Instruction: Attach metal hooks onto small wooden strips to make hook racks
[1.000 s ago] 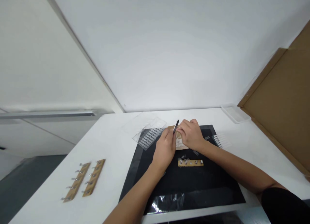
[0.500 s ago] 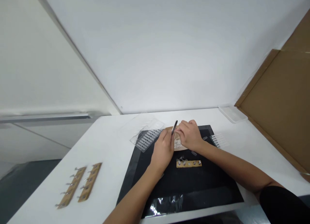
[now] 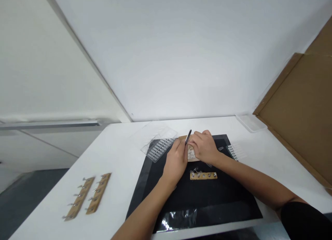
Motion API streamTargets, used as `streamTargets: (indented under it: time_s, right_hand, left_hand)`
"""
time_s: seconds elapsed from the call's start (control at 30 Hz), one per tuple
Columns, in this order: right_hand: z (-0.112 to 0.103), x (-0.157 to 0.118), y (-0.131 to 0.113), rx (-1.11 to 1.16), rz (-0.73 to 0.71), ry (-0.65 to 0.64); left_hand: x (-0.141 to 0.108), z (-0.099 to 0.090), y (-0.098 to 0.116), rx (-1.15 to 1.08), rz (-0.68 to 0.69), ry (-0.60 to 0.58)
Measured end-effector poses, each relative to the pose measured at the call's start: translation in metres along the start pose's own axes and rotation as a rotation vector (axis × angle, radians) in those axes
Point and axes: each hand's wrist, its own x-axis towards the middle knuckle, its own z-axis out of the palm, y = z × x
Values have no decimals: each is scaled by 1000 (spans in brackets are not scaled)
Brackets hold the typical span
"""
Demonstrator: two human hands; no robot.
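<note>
My left hand (image 3: pixel 175 160) is closed around a slim black tool (image 3: pixel 188 136) whose end sticks up between my fingers; its kind is unclear. Fingertips of my right hand (image 3: pixel 206 146) are pinched together close against the left, and whatever they hold is too small to make out. Beneath both hands lies a tan holder (image 3: pixel 191 159) with small white pieces in it, partly covered. Nearer to me, a wooden strip (image 3: pixel 203 176) with metal clips rests on the black mat (image 3: pixel 204 198); a few clear pieces, looking like nail tips, are at its left end.
Left of my hands, a clear tray (image 3: pixel 160 149) carries rows of nail-tip shapes. A sheet of small white tabs (image 3: pixel 234 151) lies to the right. Two more clip strips (image 3: pixel 80 198) are at the table's left. A clear plastic box (image 3: pixel 251 123) stands by the cardboard (image 3: pixel 295 118).
The whole view has shifted slightly, so everything appears a little further right. My hands stay together over the tan holder, and the black tool's visible end now shows a paler edge.
</note>
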Motion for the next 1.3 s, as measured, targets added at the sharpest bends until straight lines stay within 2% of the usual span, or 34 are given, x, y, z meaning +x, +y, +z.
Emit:
streamTargets:
  time_s: [0.13, 0.23, 0.33, 0.47, 0.6, 0.77, 0.9, 0.97, 1.03, 1.1, 1.13, 1.23, 1.3]
  right_hand:
    - [-2, 4, 4, 8, 51, 73]
    - [-4, 7, 7, 77, 26, 64]
    - [-10, 9, 9, 140, 74, 77]
    - [-25, 7, 12, 197, 69, 116]
    - [-44, -11, 17, 181, 42, 127]
    - [-61, -48, 25, 160, 70, 67]
    - [-69, -71, 25, 162, 54, 112]
    - [-71, -76, 23, 191, 41, 136]
    - [-71, -78, 19, 203, 7, 147]
    - [-69, -80, 15, 195, -48, 144]
    - [-68, -80, 13, 186, -77, 142]
    - [-65, -84, 8, 133, -139, 152]
    - [-65, -85, 4, 83, -179, 161]
  left_hand:
    - [1, -4, 5, -2, -2, 15]
    - [1, -7, 7, -4, 2, -3]
    - [2, -6, 3, 31, -6, -16]
    - [3, -4, -5, 179, -116, -58]
    - [8, -11, -10, 312, -277, -110]
    - [14, -23, -10, 456, -424, -256]
    - [12, -27, -8, 551, -479, -377]
    - [10, -28, -7, 616, -452, -350]
    - [9, -28, -6, 671, -382, -251]
    - [9, -28, -3, 597, -271, -165]
    - [9, -27, -1, 482, -206, -156]
    - [10, -25, 10, -44, -57, -245]
    - [9, -23, 20, -341, -64, -323]
